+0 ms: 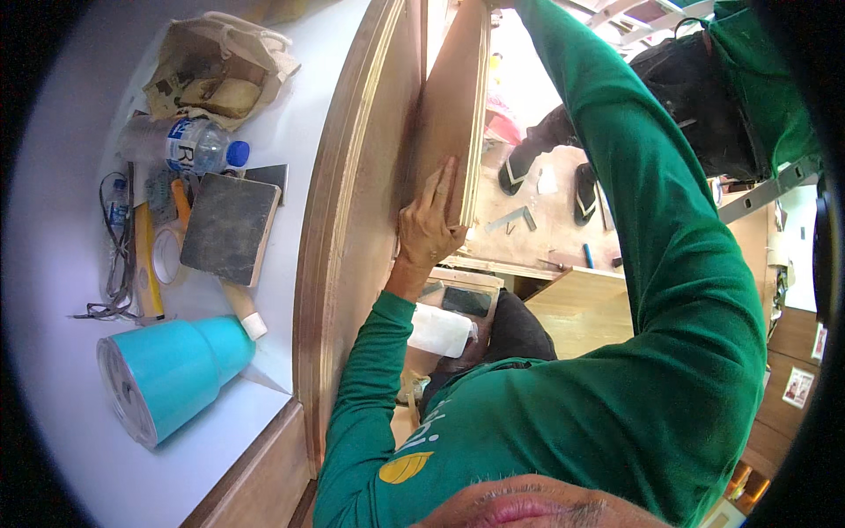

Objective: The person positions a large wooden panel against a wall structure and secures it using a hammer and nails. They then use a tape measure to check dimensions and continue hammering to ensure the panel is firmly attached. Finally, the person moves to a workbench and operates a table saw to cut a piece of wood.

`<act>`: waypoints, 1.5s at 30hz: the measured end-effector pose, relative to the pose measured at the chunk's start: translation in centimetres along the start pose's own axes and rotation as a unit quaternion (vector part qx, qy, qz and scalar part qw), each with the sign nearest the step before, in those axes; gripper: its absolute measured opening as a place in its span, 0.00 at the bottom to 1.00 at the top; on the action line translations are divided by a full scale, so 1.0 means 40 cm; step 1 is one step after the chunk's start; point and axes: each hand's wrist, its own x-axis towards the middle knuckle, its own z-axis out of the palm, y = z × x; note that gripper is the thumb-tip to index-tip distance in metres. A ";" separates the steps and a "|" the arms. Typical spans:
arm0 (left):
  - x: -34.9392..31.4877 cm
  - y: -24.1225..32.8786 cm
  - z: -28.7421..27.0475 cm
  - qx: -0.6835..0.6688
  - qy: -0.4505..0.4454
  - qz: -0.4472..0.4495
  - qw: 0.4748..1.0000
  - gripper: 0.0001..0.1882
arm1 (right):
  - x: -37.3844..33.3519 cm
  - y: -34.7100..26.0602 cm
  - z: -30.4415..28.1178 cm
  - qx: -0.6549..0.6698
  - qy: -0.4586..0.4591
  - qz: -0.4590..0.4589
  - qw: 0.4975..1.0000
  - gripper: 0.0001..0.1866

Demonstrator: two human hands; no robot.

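My left hand (429,224) is at the near end of a plywood panel (453,106), its fingers stretched along the face and its thumb by the lower corner. The panel stands on edge inside a plywood frame (352,202) with layered edges. My right arm reaches far up along the panel. Only a sliver of my right hand (502,3) shows at the top rim, beside the panel's far end; its fingers are hidden.
On the white surface at left lie a turquoise tumbler (180,374), a dark square block (227,229), a plastic bottle (198,145), a tape roll (167,251) and a cloth bag (220,75). Another person in sandals (584,194) stands near a metal square (515,218) and a ladder (770,189).
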 end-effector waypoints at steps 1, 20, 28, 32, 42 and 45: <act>-0.023 -0.024 -0.014 0.020 0.011 -0.015 1.000 0.40 | 0.104 -0.088 0.023 0.042 0.004 0.009 0.999 0.22; -0.041 -0.026 0.033 0.115 0.038 -0.020 0.992 0.39 | -0.115 -0.911 -0.687 -0.196 -0.128 0.141 0.962 0.32; -0.067 -0.059 0.006 -0.015 -0.001 -0.092 0.996 0.30 | -0.128 -1.146 -1.331 0.119 -0.061 0.174 0.976 0.08; -0.070 -0.046 0.011 0.134 0.130 -0.045 0.981 0.28 | -0.155 -1.329 -1.664 0.607 -0.147 0.432 0.650 0.31; -0.039 -0.003 -0.055 0.067 0.042 -0.086 0.993 0.31 | -0.126 -1.066 -1.356 0.505 -0.037 0.522 0.686 0.27; -0.051 0.010 -0.091 0.101 0.045 -0.090 0.990 0.30 | -0.021 -0.996 -1.264 0.482 -0.040 0.463 0.743 0.34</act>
